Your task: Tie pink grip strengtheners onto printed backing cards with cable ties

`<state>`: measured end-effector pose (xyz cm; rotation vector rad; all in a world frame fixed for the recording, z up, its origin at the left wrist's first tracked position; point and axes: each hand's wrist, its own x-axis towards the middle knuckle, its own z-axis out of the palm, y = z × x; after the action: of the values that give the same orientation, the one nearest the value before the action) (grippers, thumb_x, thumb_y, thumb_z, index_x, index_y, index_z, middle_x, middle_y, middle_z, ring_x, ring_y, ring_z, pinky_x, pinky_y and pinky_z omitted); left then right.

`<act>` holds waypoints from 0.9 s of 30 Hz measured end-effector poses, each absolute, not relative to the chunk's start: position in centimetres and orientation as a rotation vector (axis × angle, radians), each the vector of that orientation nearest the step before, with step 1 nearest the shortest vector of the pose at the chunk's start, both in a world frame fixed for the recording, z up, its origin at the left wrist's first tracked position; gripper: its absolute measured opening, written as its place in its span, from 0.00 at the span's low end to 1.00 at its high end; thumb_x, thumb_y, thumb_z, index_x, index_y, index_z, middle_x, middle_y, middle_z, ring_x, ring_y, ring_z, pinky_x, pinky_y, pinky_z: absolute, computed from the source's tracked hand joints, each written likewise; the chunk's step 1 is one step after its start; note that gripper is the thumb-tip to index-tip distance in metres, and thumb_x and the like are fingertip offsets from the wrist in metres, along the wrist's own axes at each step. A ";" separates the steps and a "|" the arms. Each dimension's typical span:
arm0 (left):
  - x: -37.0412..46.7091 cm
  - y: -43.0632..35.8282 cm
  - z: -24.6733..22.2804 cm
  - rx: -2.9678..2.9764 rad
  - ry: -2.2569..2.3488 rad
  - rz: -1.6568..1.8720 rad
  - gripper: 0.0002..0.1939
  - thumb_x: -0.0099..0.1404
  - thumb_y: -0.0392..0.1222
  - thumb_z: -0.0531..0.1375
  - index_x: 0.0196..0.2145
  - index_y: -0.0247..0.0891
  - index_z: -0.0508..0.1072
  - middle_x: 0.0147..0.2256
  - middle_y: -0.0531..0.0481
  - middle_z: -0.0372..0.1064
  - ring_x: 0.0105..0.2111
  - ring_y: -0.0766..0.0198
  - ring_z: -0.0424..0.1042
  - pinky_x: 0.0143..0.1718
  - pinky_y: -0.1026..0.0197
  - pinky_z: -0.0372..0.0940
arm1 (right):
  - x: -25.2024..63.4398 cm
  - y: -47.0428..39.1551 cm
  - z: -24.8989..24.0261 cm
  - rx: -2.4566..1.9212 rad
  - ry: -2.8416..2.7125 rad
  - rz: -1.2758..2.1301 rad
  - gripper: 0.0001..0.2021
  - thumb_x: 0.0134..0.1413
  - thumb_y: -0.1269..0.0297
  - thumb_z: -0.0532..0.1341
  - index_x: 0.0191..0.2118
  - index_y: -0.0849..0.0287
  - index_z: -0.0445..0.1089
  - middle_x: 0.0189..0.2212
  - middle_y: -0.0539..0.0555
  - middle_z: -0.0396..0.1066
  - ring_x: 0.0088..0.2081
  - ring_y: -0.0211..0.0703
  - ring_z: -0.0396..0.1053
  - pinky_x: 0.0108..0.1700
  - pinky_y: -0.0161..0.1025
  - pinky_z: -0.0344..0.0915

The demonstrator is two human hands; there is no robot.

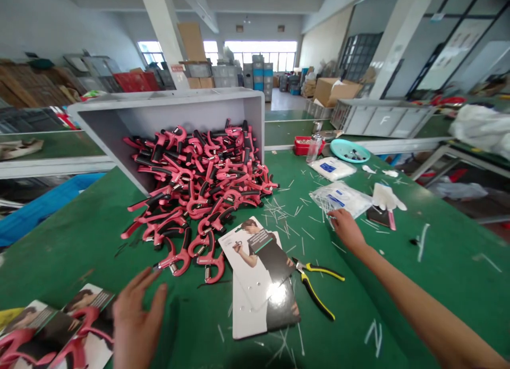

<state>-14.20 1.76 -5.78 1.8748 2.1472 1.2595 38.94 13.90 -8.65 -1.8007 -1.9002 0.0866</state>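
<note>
My left hand hovers over the near left of the table, its fingers apart and nothing in them. It is between carded hand grippers at the lower left and a heap of loose pink-and-black hand grippers. At the right, my right hand has its fingertips closed on thin white cable ties at the edge of a clear plastic bag. Printed cardboard cards lie overlapping in the middle. Beside them rest yellow-and-black cutting pliers with their handles spread.
A grey plastic crate lies on its side, spilling the heap. Farther back are a second bag, a red box and a turquoise tray. A white glove lies at the right. Cable ties are scattered across the green table.
</note>
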 end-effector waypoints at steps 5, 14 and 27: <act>-7.6 4.5 -8.3 2.040 1.841 1.156 0.15 0.67 0.45 0.55 0.48 0.40 0.74 0.53 0.42 0.68 0.55 0.48 0.65 0.59 0.43 0.57 | 39.1 16.1 -8.9 -1.767 -1.861 0.059 0.11 0.59 0.59 0.56 0.33 0.59 0.73 0.35 0.58 0.69 0.43 0.52 0.65 0.48 0.48 0.63; -2.6 4.4 -4.5 1.809 1.462 1.282 0.12 0.70 0.38 0.55 0.46 0.44 0.76 0.50 0.48 0.72 0.53 0.57 0.68 0.57 0.52 0.60 | 32.3 13.3 -1.4 -1.478 -1.607 0.495 0.12 0.63 0.53 0.56 0.42 0.56 0.68 0.34 0.54 0.70 0.31 0.42 0.65 0.34 0.39 0.63; 0.4 4.2 -0.3 1.428 0.986 1.158 0.06 0.63 0.42 0.65 0.35 0.37 0.79 0.34 0.48 0.72 0.36 0.62 0.69 0.40 0.62 0.63 | 20.1 7.4 -1.2 -0.701 -1.221 2.348 0.13 0.56 0.56 0.66 0.35 0.60 0.66 0.23 0.44 0.58 0.21 0.29 0.51 0.23 0.30 0.50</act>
<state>0.44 4.21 -0.35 1.4285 0.9856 1.1584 20.07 7.38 -1.24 -0.7008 -1.2205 2.3479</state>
